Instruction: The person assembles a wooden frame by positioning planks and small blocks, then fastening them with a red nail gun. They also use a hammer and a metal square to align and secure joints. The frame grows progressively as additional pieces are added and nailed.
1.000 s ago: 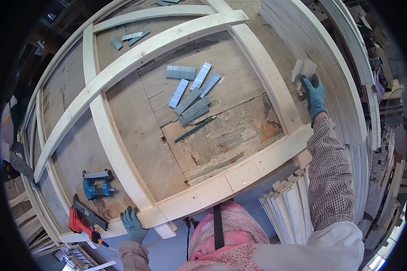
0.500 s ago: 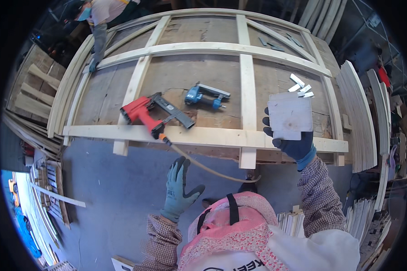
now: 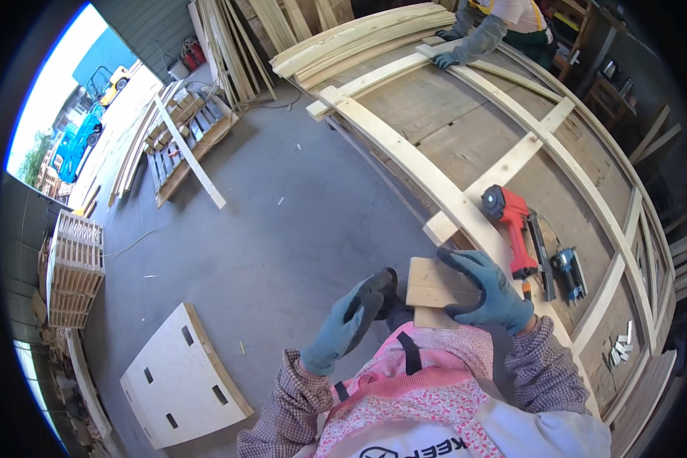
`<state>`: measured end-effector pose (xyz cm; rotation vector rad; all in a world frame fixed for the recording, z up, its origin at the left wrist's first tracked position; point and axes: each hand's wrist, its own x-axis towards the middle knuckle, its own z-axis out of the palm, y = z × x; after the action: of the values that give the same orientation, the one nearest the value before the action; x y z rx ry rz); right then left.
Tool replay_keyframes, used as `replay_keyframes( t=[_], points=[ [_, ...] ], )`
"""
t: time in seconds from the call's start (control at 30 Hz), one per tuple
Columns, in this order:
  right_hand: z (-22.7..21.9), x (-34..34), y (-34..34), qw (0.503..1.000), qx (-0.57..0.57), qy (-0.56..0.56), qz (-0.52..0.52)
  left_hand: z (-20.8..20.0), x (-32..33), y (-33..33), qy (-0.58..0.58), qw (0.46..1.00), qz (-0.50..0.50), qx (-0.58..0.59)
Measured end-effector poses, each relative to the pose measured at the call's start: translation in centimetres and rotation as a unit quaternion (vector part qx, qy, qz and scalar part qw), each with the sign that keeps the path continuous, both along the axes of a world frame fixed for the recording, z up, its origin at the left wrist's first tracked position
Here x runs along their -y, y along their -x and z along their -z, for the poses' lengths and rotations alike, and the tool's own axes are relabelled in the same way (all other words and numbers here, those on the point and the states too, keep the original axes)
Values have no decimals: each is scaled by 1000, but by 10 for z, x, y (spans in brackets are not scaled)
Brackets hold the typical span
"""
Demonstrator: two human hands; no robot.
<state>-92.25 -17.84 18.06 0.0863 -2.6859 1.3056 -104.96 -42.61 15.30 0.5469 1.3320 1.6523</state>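
My right hand (image 3: 493,294), in a blue-grey glove, is closed around a flat, pale wooden block (image 3: 435,281) with a notched outline, held in front of my pink apron. My left hand (image 3: 340,324), in a matching glove, hovers left of the block with its fingers extended and nothing in them. A red nail gun (image 3: 514,229) rests on the near beam of a wooden frame (image 3: 412,156), to the right of my hands. Beyond it lies a smaller blue air tool (image 3: 569,272).
Small light strips (image 3: 623,345) are scattered at the frame's right end. A co-worker's gloved hands (image 3: 447,47) touch its far end. Stacked boards (image 3: 366,46) sit beside them. A slotted wooden panel (image 3: 177,382) lies on the floor at left, near a loaded pallet (image 3: 191,145).
My view has swung left, bringing the doorway and floor into sight. The right hand has brought the wooden block from over the frame to my front, closer to the left hand.
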Motion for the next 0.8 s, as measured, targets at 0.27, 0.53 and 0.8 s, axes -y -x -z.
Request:
replay_keyframes(
  t=[0.27,0.53,0.8],
  points=[
    [23,13,247,989,-108,-25,-103,2,-38,232,100,995,3,-7],
    [82,-34,433,995,33,84,51,73,-39,413,22,961,-93,258],
    [188,-94,515,894,228,-150,355,112,-75,618,92,948,-174,251]
  ],
)
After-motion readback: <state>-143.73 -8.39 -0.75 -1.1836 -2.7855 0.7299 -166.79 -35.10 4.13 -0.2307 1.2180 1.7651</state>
